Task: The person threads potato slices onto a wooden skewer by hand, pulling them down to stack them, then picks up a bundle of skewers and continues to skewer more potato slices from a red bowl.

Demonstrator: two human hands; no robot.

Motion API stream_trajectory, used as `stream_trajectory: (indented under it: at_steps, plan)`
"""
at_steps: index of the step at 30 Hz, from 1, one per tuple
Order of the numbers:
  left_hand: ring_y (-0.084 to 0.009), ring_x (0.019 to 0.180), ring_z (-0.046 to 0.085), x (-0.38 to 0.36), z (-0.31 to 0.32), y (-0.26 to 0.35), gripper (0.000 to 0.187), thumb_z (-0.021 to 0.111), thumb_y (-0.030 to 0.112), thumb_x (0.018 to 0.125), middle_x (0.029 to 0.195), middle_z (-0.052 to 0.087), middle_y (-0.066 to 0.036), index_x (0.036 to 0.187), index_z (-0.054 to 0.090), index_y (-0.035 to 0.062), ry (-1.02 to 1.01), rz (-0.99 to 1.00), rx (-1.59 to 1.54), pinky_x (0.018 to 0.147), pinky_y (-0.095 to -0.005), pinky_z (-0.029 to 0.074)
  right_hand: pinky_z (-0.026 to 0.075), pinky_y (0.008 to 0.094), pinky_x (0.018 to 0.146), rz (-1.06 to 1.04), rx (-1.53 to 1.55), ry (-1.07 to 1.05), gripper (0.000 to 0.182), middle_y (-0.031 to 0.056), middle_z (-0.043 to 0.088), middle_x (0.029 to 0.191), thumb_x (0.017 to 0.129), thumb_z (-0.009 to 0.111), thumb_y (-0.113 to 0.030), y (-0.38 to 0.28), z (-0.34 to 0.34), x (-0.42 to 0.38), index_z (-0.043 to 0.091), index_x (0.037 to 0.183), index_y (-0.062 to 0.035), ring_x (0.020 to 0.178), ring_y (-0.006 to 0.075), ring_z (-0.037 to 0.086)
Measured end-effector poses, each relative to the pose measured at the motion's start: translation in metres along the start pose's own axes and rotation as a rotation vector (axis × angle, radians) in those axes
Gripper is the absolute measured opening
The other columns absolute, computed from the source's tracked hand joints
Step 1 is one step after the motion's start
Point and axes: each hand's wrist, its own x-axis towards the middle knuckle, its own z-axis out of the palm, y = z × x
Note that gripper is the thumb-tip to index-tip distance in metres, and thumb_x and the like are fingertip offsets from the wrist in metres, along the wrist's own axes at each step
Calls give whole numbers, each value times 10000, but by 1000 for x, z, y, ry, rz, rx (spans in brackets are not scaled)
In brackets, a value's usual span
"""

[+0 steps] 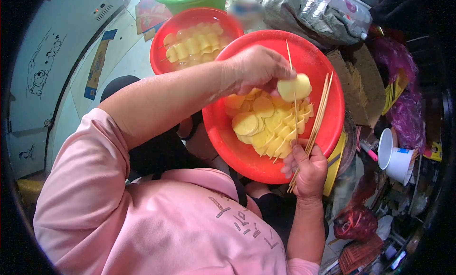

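Observation:
My left hand point(256, 69) pinches a round, pale yellow potato slice point(290, 88) on a thin bamboo skewer point(296, 114). The skewer's pointed tip sticks up past the slice. Low on the right, my right hand point(309, 173) is closed around the skewer's lower end and a bundle of several bamboo skewers point(319, 115). Both hands are over a large red basin point(223, 149). In it lie loose potato slices point(247, 124) and slices threaded in wavy rows point(278, 137). The fingers of my left hand partly cover the slice's edge.
A smaller red basin point(159, 46) behind holds skewered slices in liquid. Beyond it stands a green tub point(199, 1). To the right are cardboard point(361, 80), purple plastic point(403, 108), a white cup point(399, 161) and a red net bag point(356, 222). A white cabinet point(61, 51) is at left.

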Motion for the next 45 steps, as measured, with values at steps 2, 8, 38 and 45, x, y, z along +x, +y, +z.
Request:
stream_trajectory:
  at_steps: [2,8,38,45]
  plan:
    - [-159,743,639,-8,12,-12,190,663,191,838,850,652,-57,949,638,40,-159,-97,133,656,-284,537,432,217,415,-36,34,25,230,80,603,654,881,607,-170,-2,7,0,538,1020,0,473,128,562]
    - [-120,691,622,-28,32,-25,186,682,189,825,790,631,-29,933,623,51,-345,-163,278,608,-241,522,471,240,419,-81,68,49,195,71,602,669,878,610,-157,-1,6,4,544,980,-5,457,132,559]
    - [-206,746,656,28,-11,27,239,626,95,820,899,652,-99,1041,574,23,181,121,-27,631,-328,554,458,227,411,-19,2,52,131,81,609,637,867,589,-121,-7,-7,-12,542,909,-5,450,136,563]
    - [-206,820,650,19,-16,38,274,610,76,818,929,639,-104,1075,552,0,254,197,-35,677,-347,561,460,226,414,-34,14,44,148,79,601,614,857,602,-125,-7,-5,-13,545,904,2,440,136,560]
